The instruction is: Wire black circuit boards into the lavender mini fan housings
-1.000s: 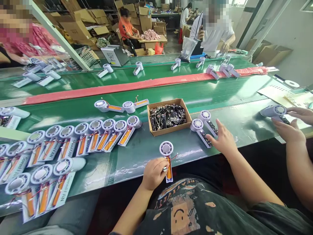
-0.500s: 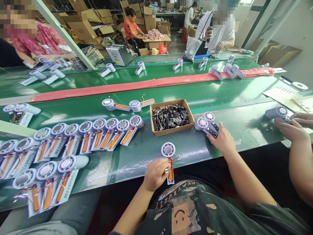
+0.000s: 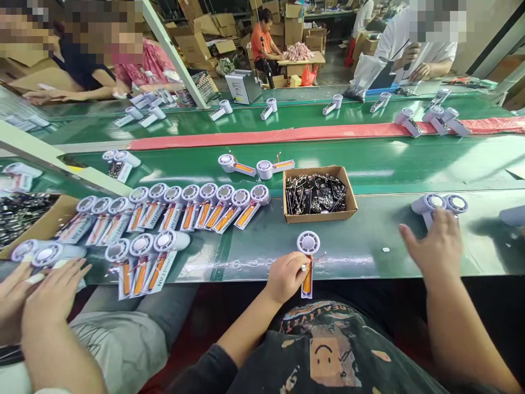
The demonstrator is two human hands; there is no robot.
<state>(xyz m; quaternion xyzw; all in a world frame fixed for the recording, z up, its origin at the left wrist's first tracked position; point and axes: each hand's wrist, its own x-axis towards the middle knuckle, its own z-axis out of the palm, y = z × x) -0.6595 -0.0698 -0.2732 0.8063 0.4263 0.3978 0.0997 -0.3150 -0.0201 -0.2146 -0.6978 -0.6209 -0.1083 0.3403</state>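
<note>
My left hand (image 3: 288,278) is closed on a small handheld fan (image 3: 308,242) near the table's front edge. The fan's handle lies uncovered, showing an orange strip and thin red wires, and a small metallic piece shows at my fingertips. Out to the right, my right hand (image 3: 438,249) is open with thumb and fingers apart. Its fingertips overlap the handles of two fans (image 3: 456,203) standing side by side; whether they touch is hidden. Between my hands and farther back sits a cardboard box (image 3: 320,216) of black circuit boards (image 3: 322,192).
Rows of opened fans (image 3: 191,192) fill the table to my left. A co-worker's hands (image 3: 53,290) rest on fans at far left, beside another box (image 3: 45,224). Two fans (image 3: 264,168) lie behind the rows. A red strip (image 3: 262,134) runs along the green table (image 3: 246,262).
The two fans at right have moved farther right, and my right hand has spread beside them. My left hand keeps its fan in place. The view has turned left.
</note>
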